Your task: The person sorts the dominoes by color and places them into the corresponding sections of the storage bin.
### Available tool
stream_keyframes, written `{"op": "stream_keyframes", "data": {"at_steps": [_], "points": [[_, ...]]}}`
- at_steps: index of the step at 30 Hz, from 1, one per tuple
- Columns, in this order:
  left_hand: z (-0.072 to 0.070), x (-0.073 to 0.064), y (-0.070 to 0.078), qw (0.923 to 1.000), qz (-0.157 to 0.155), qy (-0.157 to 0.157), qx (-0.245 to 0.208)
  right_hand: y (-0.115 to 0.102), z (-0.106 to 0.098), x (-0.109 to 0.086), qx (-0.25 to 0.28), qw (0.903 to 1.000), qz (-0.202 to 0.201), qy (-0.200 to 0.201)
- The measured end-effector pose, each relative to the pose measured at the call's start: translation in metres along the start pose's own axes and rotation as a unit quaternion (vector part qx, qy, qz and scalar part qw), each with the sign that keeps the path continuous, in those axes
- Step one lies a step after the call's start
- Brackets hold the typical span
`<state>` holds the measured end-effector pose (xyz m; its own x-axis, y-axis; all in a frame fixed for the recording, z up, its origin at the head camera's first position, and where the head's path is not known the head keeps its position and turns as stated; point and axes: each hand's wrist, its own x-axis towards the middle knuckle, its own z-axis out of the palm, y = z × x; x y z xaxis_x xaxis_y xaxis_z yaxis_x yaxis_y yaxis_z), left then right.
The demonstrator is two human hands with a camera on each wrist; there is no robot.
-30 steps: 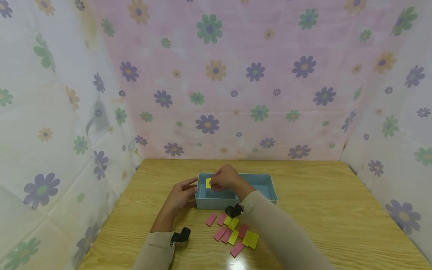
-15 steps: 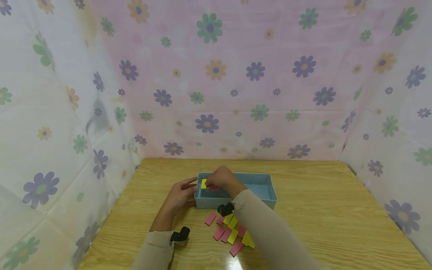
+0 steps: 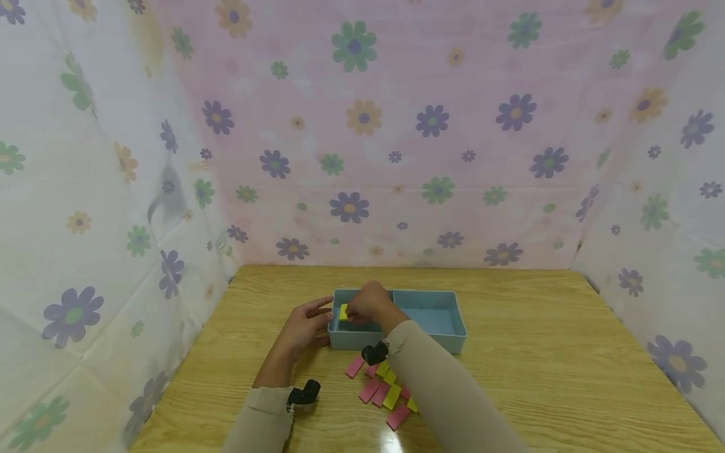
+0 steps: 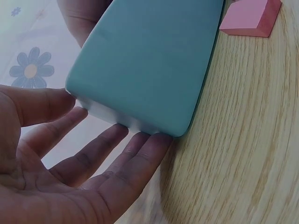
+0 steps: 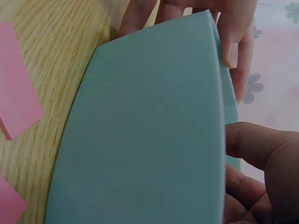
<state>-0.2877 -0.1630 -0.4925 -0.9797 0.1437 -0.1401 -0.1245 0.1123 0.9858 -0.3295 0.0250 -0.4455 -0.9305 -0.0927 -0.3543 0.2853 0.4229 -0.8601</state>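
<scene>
A light blue box [image 3: 430,343] with a divider stands on the table. My left hand [image 3: 303,328] rests fingertips and thumb against its left end, fingers fairly straight, as the left wrist view confirms on the box wall [image 4: 145,60]. My right hand [image 3: 368,302] reaches down into the left compartment. It pinches a yellow block [image 3: 343,312], part of which shows left of the fingers. In the right wrist view the near wall [image 5: 145,121] hides the fingertips and the block.
Several pink blocks [image 3: 369,391] and yellow blocks [image 3: 391,397] lie loosely in front of the box, some hidden by the right sleeve [image 3: 447,390]. The wooden table [image 3: 538,352] meets flowered cloth walls at the back and sides.
My right hand has moved a little left and lower inside the left compartment with the yellow block. The right forearm now covers more of the loose blocks. My left hand stays put.
</scene>
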Motion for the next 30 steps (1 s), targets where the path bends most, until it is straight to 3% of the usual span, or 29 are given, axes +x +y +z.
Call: {"op": "stream_keyframes", "data": {"at_steps": [11, 20, 23, 30], "points": [[0.000, -0.001, 0.000, 1.0000, 0.001, -0.004, -0.004, 0.005, 0.008, 0.012, -0.042, 0.9990, 0.017, 0.003], [0.000, -0.001, 0.000, 1.0000, -0.001, -0.004, -0.007, 0.007, 0.008, 0.010, -0.090, 0.9957, -0.003, 0.018], [0.000, -0.001, -0.001, 1.0000, 0.001, -0.006, -0.006, 0.008, 0.008, 0.011, -0.075, 0.9969, -0.002, 0.020], [-0.001, 0.000, -0.002, 0.9999, 0.007, -0.010, -0.008, 0.009, 0.010, 0.005, 0.017, 0.9998, 0.003, -0.001]]}}
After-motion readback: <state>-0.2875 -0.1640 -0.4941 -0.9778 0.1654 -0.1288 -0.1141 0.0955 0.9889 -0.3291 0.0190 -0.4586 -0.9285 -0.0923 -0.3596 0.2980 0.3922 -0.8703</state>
